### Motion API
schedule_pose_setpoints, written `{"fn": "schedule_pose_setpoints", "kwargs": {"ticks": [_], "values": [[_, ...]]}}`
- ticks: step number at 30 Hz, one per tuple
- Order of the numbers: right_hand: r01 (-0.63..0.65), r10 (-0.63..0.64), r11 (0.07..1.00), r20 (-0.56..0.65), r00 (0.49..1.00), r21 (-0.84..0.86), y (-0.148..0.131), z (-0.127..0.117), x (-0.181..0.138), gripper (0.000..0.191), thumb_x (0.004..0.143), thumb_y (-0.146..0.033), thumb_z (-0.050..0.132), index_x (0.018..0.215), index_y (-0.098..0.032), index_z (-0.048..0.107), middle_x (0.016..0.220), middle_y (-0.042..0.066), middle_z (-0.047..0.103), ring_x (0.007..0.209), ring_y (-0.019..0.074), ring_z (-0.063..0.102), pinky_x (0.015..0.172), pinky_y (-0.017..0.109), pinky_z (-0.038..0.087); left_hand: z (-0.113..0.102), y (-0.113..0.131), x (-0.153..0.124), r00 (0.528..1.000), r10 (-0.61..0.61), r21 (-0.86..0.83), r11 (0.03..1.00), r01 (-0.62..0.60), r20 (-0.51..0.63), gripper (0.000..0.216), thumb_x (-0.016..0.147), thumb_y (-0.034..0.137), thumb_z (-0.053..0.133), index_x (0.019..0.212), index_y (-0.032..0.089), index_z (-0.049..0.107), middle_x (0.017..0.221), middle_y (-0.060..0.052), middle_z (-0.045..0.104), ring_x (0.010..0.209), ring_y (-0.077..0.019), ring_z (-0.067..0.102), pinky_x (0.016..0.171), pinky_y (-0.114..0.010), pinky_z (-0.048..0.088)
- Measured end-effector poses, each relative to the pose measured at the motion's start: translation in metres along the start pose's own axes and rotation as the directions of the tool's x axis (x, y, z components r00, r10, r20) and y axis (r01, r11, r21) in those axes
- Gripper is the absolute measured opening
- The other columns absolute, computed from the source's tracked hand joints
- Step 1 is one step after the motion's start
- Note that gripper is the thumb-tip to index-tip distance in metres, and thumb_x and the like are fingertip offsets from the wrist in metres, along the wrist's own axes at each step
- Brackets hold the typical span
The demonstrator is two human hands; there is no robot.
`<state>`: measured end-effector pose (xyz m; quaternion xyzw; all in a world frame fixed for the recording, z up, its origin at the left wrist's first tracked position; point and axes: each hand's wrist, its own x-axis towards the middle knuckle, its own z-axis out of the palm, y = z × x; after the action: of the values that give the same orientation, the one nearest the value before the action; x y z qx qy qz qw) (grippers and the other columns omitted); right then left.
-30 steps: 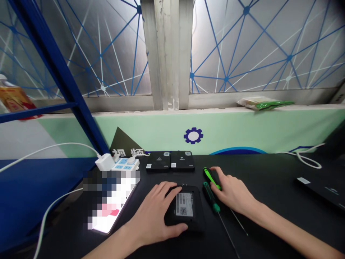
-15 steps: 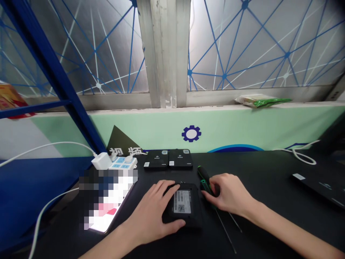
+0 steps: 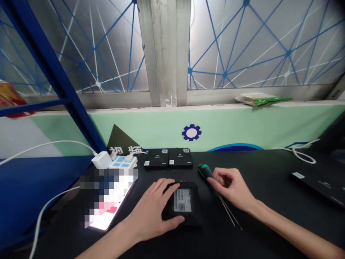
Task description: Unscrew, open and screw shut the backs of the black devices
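My left hand [image 3: 153,210] lies over the left side of a small black box [image 3: 184,203] with a white label, fingers curled round its edge, holding it on the black table [image 3: 269,187]. Just right of the box, my right hand [image 3: 231,189] pinches the handles of two green-and-black screwdrivers [image 3: 207,173]. Their thin metal shafts [image 3: 229,214] run back under the hand toward me.
Two more black boxes [image 3: 168,158] lie side by side at the table's back edge. A white power strip [image 3: 118,162] with a charger and cables sits at the left, a lit phone screen [image 3: 107,201] in front of it. Another flat black device [image 3: 320,187] lies far right.
My right hand has closed on the screwdrivers and gathered them together, so their shafts now lie close and their handles point away. My left hand stays on the box.
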<state>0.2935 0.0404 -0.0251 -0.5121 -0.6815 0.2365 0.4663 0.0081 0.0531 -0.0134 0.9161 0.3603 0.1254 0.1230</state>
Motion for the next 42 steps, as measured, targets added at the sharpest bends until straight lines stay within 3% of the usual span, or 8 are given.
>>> {"fn": "schedule_pose_setpoints", "kwargs": {"ticks": [5, 8, 12, 20, 25, 29, 34, 42], "values": [[-0.055, 0.095, 0.851, -0.05, 0.994, 0.522, 0.009, 0.006, -0.003, 0.028, 0.094, -0.042, 0.059, 0.078, -0.021, 0.049, 0.06, 0.0, 0.065, 0.041, 0.0134, 0.055, 0.042, 0.025, 0.042, 0.002, 0.0, -0.001, 1.0, -0.008, -0.008, 1.0, 0.008, -0.015, 0.069, 0.085, 0.059, 0.063, 0.142, 0.025, 0.047, 0.144, -0.012, 0.047, 0.13, -0.0375, 0.045, 0.109, -0.059, 0.034], [0.017, 0.081, 0.795, -0.133, 0.988, 0.606, 0.006, 0.009, -0.004, 0.016, 0.096, -0.037, 0.058, 0.096, -0.022, 0.052, 0.068, 0.001, 0.07, 0.048, 0.0158, 0.064, 0.052, 0.029, 0.051, 0.003, 0.0, -0.002, 1.0, -0.011, -0.016, 1.0, 0.011, -0.007, 0.069, 0.085, 0.059, 0.062, 0.143, 0.025, 0.045, 0.146, -0.012, 0.045, 0.132, -0.0372, 0.043, 0.109, -0.058, 0.035], [0.067, 0.085, 0.78, -0.212, 0.974, 0.623, -0.007, 0.01, 0.003, 0.031, 0.092, -0.035, 0.064, 0.117, -0.024, 0.05, 0.086, 0.005, 0.071, 0.06, 0.0195, 0.069, 0.054, 0.032, 0.055, 0.003, 0.0, -0.002, 1.0, -0.008, -0.035, 0.999, 0.008, -0.001, 0.07, 0.087, 0.06, 0.06, 0.144, 0.024, 0.044, 0.148, -0.014, 0.043, 0.133, -0.0381, 0.041, 0.108, -0.058, 0.035], [0.095, 0.079, 0.78, -0.249, 0.965, 0.618, -0.028, 0.021, 0.036, 0.019, 0.089, -0.03, 0.066, 0.103, -0.021, 0.056, 0.066, -0.001, 0.065, 0.061, 0.0153, 0.062, 0.062, 0.029, 0.051, 0.003, 0.0, -0.005, 1.0, 0.0, -0.025, 1.0, -0.001, -0.018, 0.066, 0.087, 0.055, 0.062, 0.143, 0.026, 0.044, 0.148, -0.012, 0.044, 0.134, -0.0355, 0.042, 0.11, -0.057, 0.033], [0.083, 0.104, 0.651, -0.196, 0.975, 0.754, -0.047, 0.033, 0.061, 0.013, 0.081, -0.022, 0.068, 0.087, -0.02, 0.058, 0.071, -0.002, 0.062, 0.049, 0.0094, 0.052, 0.046, 0.022, 0.041, 0.002, 0.001, -0.004, 1.0, 0.01, -0.02, 1.0, -0.011, -0.017, 0.065, 0.087, 0.054, 0.062, 0.143, 0.026, 0.044, 0.147, -0.011, 0.045, 0.134, -0.0354, 0.042, 0.111, -0.058, 0.032], [-0.012, 0.154, 0.522, -0.08, 0.985, 0.853, -0.056, 0.038, 0.084, 0.009, 0.076, -0.019, 0.066, 0.077, -0.019, 0.058, 0.049, -0.01, 0.037, 0.039, 0.0055, 0.026, 0.038, 0.018, 0.023, 0.0, 0.002, -0.003, 1.0, 0.003, -0.022, 1.0, -0.003, 0.004, 0.065, 0.088, 0.054, 0.062, 0.143, 0.026, 0.042, 0.147, -0.012, 0.045, 0.134, -0.0345, 0.042, 0.112, -0.058, 0.031], [-0.156, 0.241, 0.44, 0.051, 0.969, 0.884, -0.054, 0.04, 0.1, 0.034, 0.087, -0.043, 0.056, 0.063, -0.019, 0.052, 0.05, -0.005, 0.041, 0.043, 0.0087, 0.033, 0.041, 0.021, 0.032, 0.0, 0.003, -0.002, 0.999, -0.015, -0.023, 1.0, 0.015, 0.028, 0.065, 0.088, 0.055, 0.061, 0.144, 0.025, 0.042, 0.149, -0.011, 0.043, 0.135, -0.0348, 0.041, 0.111, -0.057, 0.032], [-0.294, 0.246, 0.368, 0.212, 0.946, 0.882, -0.042, 0.029, 0.106, 0.027, 0.086, -0.034, 0.052, 0.063, -0.02, 0.049, 0.05, -0.004, 0.043, 0.043, 0.0097, 0.036, 0.041, 0.021, 0.034, 0.002, -0.002, 0.0, 1.0, 0.008, -0.019, 1.0, -0.008, 0.01, 0.066, 0.089, 0.058, 0.058, 0.145, 0.026, 0.042, 0.147, -0.011, 0.045, 0.133, -0.0354, 0.043, 0.109, -0.056, 0.036]]}}
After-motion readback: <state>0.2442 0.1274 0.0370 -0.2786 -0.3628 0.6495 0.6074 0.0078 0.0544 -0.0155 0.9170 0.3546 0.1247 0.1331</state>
